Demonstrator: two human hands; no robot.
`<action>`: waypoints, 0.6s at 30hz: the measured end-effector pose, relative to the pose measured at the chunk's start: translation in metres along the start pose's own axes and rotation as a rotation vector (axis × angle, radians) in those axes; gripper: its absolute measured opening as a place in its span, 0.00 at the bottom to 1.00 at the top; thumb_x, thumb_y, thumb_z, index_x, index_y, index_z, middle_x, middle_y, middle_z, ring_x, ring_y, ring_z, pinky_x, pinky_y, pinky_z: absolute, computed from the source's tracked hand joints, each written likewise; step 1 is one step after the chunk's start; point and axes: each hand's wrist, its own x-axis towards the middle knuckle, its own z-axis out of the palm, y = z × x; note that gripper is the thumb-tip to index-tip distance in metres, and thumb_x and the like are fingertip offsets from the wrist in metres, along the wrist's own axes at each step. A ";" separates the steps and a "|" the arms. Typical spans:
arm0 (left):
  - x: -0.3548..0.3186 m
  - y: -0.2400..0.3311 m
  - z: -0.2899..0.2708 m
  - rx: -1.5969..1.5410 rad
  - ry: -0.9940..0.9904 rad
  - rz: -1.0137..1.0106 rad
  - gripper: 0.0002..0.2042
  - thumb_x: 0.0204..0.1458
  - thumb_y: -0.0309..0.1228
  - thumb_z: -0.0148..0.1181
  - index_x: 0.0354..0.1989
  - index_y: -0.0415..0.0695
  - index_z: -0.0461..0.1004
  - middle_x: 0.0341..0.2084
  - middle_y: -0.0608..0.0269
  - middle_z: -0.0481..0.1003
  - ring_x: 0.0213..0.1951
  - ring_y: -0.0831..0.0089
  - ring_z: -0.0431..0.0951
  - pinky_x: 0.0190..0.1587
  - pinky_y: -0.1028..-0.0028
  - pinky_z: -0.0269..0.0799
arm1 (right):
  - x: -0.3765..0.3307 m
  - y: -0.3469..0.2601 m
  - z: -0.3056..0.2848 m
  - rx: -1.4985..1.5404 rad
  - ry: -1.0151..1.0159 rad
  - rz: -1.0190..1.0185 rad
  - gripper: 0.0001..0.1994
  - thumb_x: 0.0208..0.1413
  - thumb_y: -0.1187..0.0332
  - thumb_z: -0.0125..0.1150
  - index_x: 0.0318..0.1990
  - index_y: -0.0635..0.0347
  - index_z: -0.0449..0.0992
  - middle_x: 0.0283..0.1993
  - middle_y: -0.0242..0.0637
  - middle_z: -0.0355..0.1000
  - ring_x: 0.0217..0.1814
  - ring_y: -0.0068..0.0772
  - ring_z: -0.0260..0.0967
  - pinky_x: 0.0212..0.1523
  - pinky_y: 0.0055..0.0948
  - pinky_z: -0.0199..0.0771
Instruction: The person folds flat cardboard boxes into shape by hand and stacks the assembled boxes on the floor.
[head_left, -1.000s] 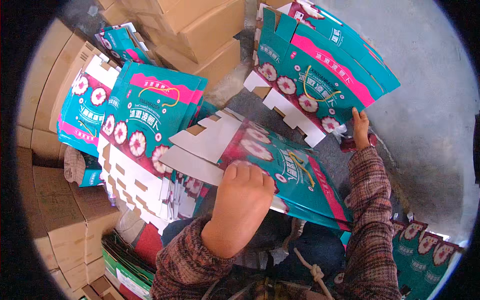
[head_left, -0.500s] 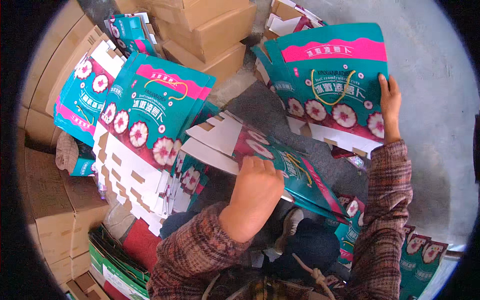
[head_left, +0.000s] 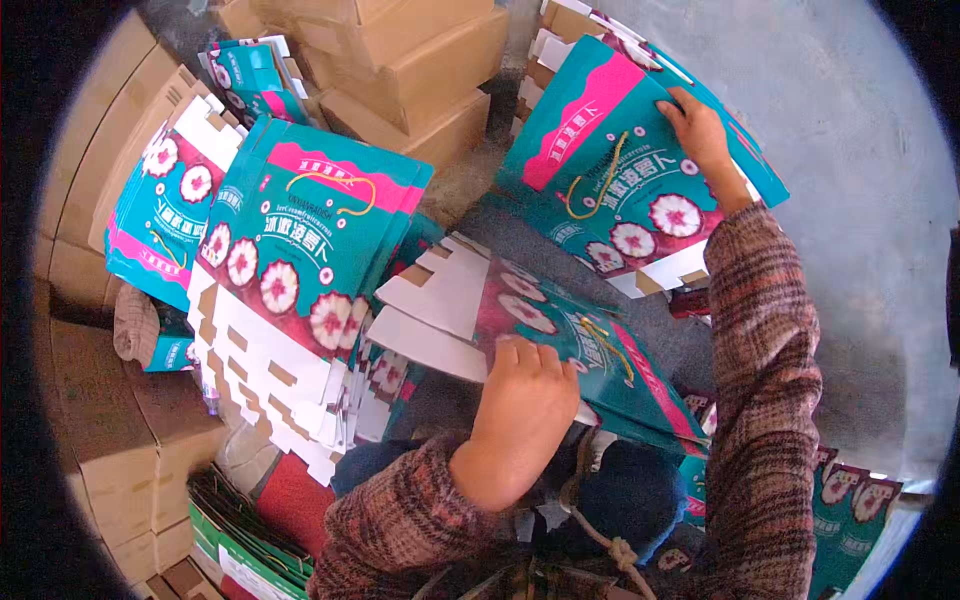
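Observation:
My right hand (head_left: 698,132) is closed on the edge of a flat, teal gift carton (head_left: 600,165) with a pink band, a yellow cord handle and printed pink-and-white slices. This carton is tilted at the upper right, against other cartons. In the middle, my left hand (head_left: 522,415) closes its fingers over the near edge of a second folded carton (head_left: 560,325). That one has white flaps at its left end and lies slanted above my legs; my left thumb is hidden.
Left of my hands leans a thick stack of matching flat cartons (head_left: 330,215), white tabs fanned below. Brown cardboard boxes (head_left: 420,75) are piled behind and along the left side. Green packaging (head_left: 250,550) stands at the lower left; grey floor (head_left: 860,250) stretches along the right.
My right hand has moved left and slightly up, and its carton has turned counterclockwise and shifted left. My left hand keeps its hold, a little lower in view.

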 end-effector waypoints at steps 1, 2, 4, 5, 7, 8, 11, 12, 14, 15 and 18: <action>-0.001 -0.001 -0.001 -0.012 -0.025 0.001 0.05 0.43 0.31 0.53 0.25 0.43 0.73 0.25 0.58 0.73 0.36 0.62 0.74 0.41 0.66 0.67 | 0.004 -0.001 0.005 0.005 -0.013 -0.027 0.18 0.58 0.53 0.55 0.50 0.54 0.74 0.39 0.51 0.76 0.42 0.55 0.73 0.41 0.47 0.72; -0.001 -0.002 -0.001 -0.023 -0.051 0.002 0.06 0.43 0.31 0.53 0.26 0.43 0.73 0.26 0.57 0.73 0.37 0.61 0.74 0.42 0.65 0.67 | 0.008 -0.002 0.010 0.010 -0.026 -0.054 0.18 0.58 0.53 0.55 0.50 0.53 0.73 0.38 0.50 0.76 0.42 0.55 0.73 0.41 0.47 0.72; -0.002 -0.003 -0.002 -0.027 -0.057 0.007 0.06 0.43 0.31 0.53 0.27 0.42 0.72 0.27 0.56 0.73 0.37 0.60 0.74 0.43 0.64 0.67 | 0.014 -0.005 0.021 -0.017 -0.063 -0.035 0.18 0.58 0.55 0.55 0.52 0.52 0.73 0.41 0.48 0.76 0.44 0.53 0.73 0.42 0.47 0.72; -0.002 -0.004 -0.002 -0.028 -0.061 0.006 0.07 0.44 0.32 0.53 0.28 0.42 0.72 0.28 0.56 0.73 0.38 0.60 0.74 0.43 0.64 0.67 | 0.017 -0.007 0.027 -0.024 -0.018 -0.074 0.18 0.57 0.57 0.56 0.52 0.52 0.72 0.43 0.48 0.75 0.44 0.52 0.73 0.44 0.43 0.72; -0.001 -0.003 0.000 -0.038 -0.064 0.001 0.07 0.44 0.32 0.53 0.29 0.42 0.72 0.28 0.55 0.73 0.39 0.59 0.74 0.44 0.64 0.67 | 0.019 -0.007 0.035 -0.151 -0.046 -0.056 0.20 0.55 0.65 0.59 0.56 0.49 0.71 0.50 0.44 0.72 0.48 0.51 0.71 0.49 0.39 0.72; 0.000 -0.003 0.001 -0.050 -0.061 -0.001 0.07 0.44 0.32 0.53 0.29 0.42 0.72 0.29 0.55 0.74 0.39 0.59 0.74 0.44 0.64 0.67 | 0.017 0.000 0.043 -0.150 -0.050 -0.054 0.20 0.55 0.65 0.59 0.56 0.49 0.71 0.50 0.44 0.72 0.48 0.51 0.71 0.49 0.39 0.72; 0.002 -0.003 -0.001 -0.048 -0.070 0.003 0.07 0.44 0.32 0.53 0.29 0.42 0.72 0.30 0.55 0.74 0.40 0.59 0.74 0.44 0.64 0.67 | -0.001 0.015 0.065 -0.442 0.032 -0.128 0.20 0.53 0.68 0.58 0.55 0.41 0.72 0.63 0.37 0.62 0.62 0.47 0.61 0.61 0.49 0.61; 0.004 -0.004 -0.004 -0.048 -0.073 0.001 0.07 0.44 0.32 0.53 0.29 0.42 0.72 0.30 0.55 0.74 0.40 0.59 0.74 0.44 0.64 0.67 | -0.008 0.020 0.068 -0.439 0.030 -0.128 0.20 0.53 0.68 0.58 0.55 0.41 0.72 0.63 0.37 0.62 0.62 0.47 0.61 0.61 0.49 0.61; 0.004 -0.004 -0.008 -0.067 -0.147 -0.007 0.08 0.44 0.31 0.53 0.29 0.41 0.72 0.31 0.55 0.74 0.41 0.59 0.73 0.45 0.64 0.68 | -0.022 0.021 0.066 -0.670 0.102 -0.207 0.21 0.51 0.69 0.57 0.56 0.44 0.71 0.64 0.40 0.61 0.65 0.47 0.57 0.63 0.50 0.58; 0.003 -0.004 -0.008 -0.067 -0.147 -0.005 0.08 0.44 0.31 0.53 0.29 0.41 0.72 0.31 0.55 0.74 0.41 0.59 0.73 0.45 0.64 0.68 | -0.027 0.020 0.066 -0.671 0.101 -0.206 0.21 0.51 0.69 0.57 0.56 0.44 0.71 0.64 0.40 0.61 0.65 0.47 0.57 0.63 0.50 0.58; 0.003 -0.004 -0.008 -0.102 -0.153 -0.024 0.08 0.43 0.31 0.53 0.29 0.41 0.73 0.31 0.55 0.74 0.41 0.59 0.73 0.45 0.64 0.68 | -0.048 0.008 0.069 -0.734 0.073 -0.217 0.20 0.51 0.70 0.56 0.54 0.51 0.72 0.65 0.41 0.59 0.68 0.46 0.54 0.64 0.51 0.56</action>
